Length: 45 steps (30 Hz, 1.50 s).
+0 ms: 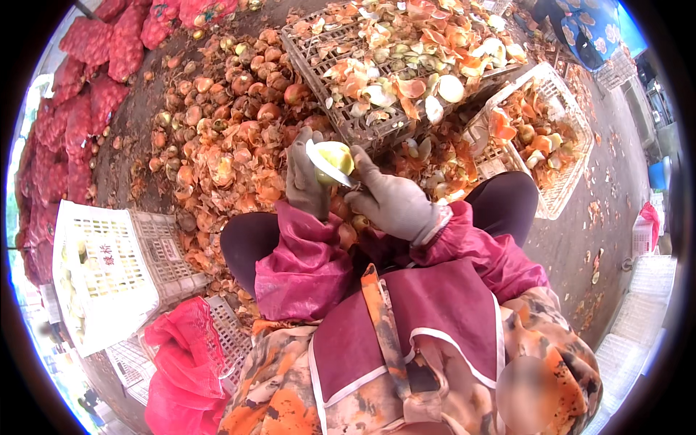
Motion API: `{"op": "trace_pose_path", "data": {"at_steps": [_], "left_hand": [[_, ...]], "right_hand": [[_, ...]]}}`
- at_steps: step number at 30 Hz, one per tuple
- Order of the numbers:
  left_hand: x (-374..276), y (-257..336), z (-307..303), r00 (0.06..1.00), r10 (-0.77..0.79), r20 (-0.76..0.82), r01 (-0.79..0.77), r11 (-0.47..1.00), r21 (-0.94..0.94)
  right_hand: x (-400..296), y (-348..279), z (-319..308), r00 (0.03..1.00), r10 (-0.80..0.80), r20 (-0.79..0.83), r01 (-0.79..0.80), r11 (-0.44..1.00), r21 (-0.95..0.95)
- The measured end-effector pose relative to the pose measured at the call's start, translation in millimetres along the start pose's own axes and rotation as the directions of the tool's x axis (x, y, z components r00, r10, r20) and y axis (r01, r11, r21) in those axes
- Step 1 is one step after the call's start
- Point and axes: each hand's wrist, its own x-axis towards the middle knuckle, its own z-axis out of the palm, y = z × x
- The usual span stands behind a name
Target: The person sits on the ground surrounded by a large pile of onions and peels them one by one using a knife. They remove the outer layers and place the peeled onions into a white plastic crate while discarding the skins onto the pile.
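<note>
In the middle of the head view, my gloved left hand (306, 174) holds a partly peeled, pale green onion (335, 157) from its left side. A knife (328, 163) lies slantwise across the onion's near face, its blade pointing up and left. My gloved right hand (392, 200) grips the knife, whose handle is mostly hidden by the fingers. Just beyond my hands stands an upturned plastic crate (359, 128) strewn with onion skins and pale onion layers. Unpeeled onions (242, 84) and loose skins (234, 147) heap up to the left.
A white crate of skins and onions (584, 138) stands at right. At left are a white crate with pale onions (111, 272), a red mesh bag (185, 359) and stacked red sacks (89, 41). Part of a person in blue floral clothing (590, 30) shows at top right.
</note>
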Motion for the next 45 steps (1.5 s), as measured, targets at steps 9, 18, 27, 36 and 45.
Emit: {"op": "trace_pose_path", "data": {"at_steps": [9, 18, 27, 36, 45], "left_hand": [[2.0, -7.5, -14.3, 0.991, -0.133, 0.01, 0.127, 0.917, -0.379], [5.4, -5.9, -14.5, 0.984, -0.136, 0.113, 0.177, 0.774, -0.608], [-2.5, 12.4, -1.0, 0.994, -0.113, -0.005, 0.093, 0.839, -0.536], [-11.6, -23.6, -5.3, 0.876, 0.226, 0.426, -0.381, 0.866, 0.324], [2.1, 5.1, -10.3, 0.978, -0.137, 0.157, 0.173, 0.954, -0.245]], "right_hand": [[20.7, 4.2, 12.9, 0.917, 0.354, 0.185, -0.353, 0.499, 0.792], [1.2, 9.5, -8.8, 0.971, 0.209, -0.115, -0.148, 0.906, 0.395], [12.3, -14.3, -18.9, 0.875, 0.302, 0.379, -0.474, 0.368, 0.8], [4.1, 2.6, -8.5, 0.927, 0.279, 0.251, -0.346, 0.376, 0.86], [9.2, 69.3, -47.7, 0.878, 0.442, -0.182, -0.423, 0.896, 0.138]]}}
